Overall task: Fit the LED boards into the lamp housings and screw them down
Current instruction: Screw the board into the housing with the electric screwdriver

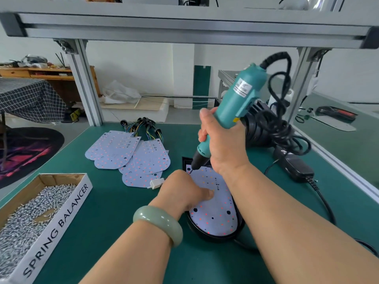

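Holding an electric screwdriver (pixel 235 99) to an LED board (pixel 215 214) seated in a black lamp housing (pixel 217 239).

Gripping the teal screwdriver body in the right hand (pixel 223 144) and setting its bit on the board's far corner, just beyond the left hand (pixel 182 191); pressing the left thumb on the board, other fingers curling out of sight near the bit, impossible to tell whether pinching anything. Keeping loose boards (pixel 127 152) on the bench (pixel 114 201) beyond the left hand, a screw box (pixel 30 214) further left.
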Demonstrator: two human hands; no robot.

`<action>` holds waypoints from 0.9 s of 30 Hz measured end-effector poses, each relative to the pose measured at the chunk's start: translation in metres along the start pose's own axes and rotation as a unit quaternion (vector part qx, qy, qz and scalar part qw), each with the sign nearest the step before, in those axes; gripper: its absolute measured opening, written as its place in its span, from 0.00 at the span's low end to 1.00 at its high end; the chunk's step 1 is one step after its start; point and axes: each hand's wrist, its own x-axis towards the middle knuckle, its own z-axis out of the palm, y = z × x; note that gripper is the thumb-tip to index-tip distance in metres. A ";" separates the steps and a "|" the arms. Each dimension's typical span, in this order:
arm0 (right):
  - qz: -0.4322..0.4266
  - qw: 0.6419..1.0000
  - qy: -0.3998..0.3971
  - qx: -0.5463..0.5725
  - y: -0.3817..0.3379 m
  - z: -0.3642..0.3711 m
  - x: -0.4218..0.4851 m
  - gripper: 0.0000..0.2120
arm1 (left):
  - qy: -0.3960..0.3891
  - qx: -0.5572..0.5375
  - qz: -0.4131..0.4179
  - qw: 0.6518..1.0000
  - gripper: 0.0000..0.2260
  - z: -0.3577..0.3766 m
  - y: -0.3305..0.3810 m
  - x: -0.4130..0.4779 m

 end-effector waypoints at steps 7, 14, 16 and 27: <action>-0.014 0.999 -0.017 -0.034 0.002 0.009 -0.001 0.10 | -0.006 0.030 0.001 1.000 0.19 -0.001 0.003 0.000; -0.025 0.998 -0.043 -0.041 -0.005 0.009 -0.003 0.08 | -0.012 0.025 0.001 1.000 0.18 -0.003 0.004 -0.003; -0.041 0.998 -0.038 -0.038 -0.014 0.007 -0.003 0.07 | -0.014 0.014 0.001 1.000 0.18 -0.003 0.005 -0.002; -0.036 0.963 0.213 0.163 -0.058 -0.049 -0.022 0.06 | -0.035 -0.240 0.003 0.970 0.17 -0.036 -0.014 -0.021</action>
